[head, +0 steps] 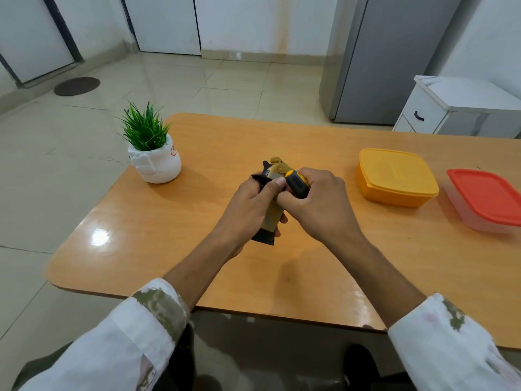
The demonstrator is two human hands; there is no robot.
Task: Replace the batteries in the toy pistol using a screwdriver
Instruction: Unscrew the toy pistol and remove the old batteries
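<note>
Holds toy pistol [272,218] above mid-table [197,249], left hand [248,210] curled round its body, thumb across the top. Grips screwdriver [297,183] handle in right hand [318,204], fingers wrapped tight, tip hidden against the toy. Probably light, stiff, smooth plastic: best clamped firmly by the grip to stop slipping under the driver.

Can't see the screwdriver [297,184] shaft or tip — right hand [321,207] covers them; left hand [248,210] hides the pistol [273,218] midsection — red-lidded box [487,198] clipped at frame edge.
</note>
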